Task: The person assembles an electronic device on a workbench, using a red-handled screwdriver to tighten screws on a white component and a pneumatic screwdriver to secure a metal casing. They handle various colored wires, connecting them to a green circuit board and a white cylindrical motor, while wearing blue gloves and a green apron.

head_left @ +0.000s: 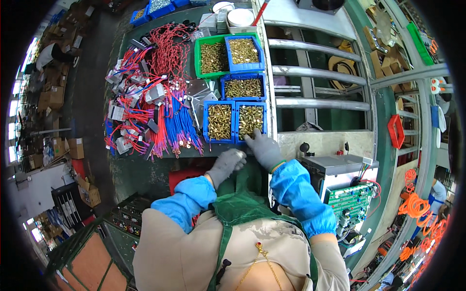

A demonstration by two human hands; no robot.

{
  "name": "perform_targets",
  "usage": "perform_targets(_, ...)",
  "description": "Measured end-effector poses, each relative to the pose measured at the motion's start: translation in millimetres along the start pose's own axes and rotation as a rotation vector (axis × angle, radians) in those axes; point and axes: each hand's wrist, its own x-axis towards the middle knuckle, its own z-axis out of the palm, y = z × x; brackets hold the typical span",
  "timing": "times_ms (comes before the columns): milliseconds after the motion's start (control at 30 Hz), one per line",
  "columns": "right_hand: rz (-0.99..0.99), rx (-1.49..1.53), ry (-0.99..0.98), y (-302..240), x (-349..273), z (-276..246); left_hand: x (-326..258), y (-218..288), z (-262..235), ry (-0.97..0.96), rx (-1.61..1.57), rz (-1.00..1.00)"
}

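Both hands wear grey gloves, with blue sleeve covers on the forearms. My right hand [267, 151] reaches over the front edge of the near right blue bin [265, 127]. Its thumb and a finger are apart, with the fingertips at the brass-coloured screws [250, 117] in that bin. My left hand [225, 166] is closed just in front of the bins, its fingers curled. Something small and pale shows at its fingertips, too small to name. Beside the near right bin stands another blue bin [206, 130], also filled with brass-coloured fasteners.
More blue bins and a green bin [197, 60] of fasteners stand behind. Red and blue wire harnesses [177, 116] cover the table's left. Metal rollers [320, 103] lie to the right, beyond a rail. Nearer right is a metal unit with a green circuit board [350, 200].
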Motion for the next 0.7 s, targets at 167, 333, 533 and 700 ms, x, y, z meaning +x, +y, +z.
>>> perform_targets(167, -0.166, -0.122, -0.178, 9, 36, -14, 32, -10, 21, -0.145, -0.385, 0.109)
perform_targets(333, -0.120, -0.069, -0.179, 13, 43, -20, 51, 11, 21, -0.066, -0.448, 0.104)
perform_targets(533, 0.050, 0.102, 0.039, 28, 53, -15, 35, 35, 8, -0.045, -0.323, 0.084)
perform_targets(700, 0.113, 0.405, 0.319, 42, 47, -1, 37, 25, -89, 0.612, 0.156, 0.590)
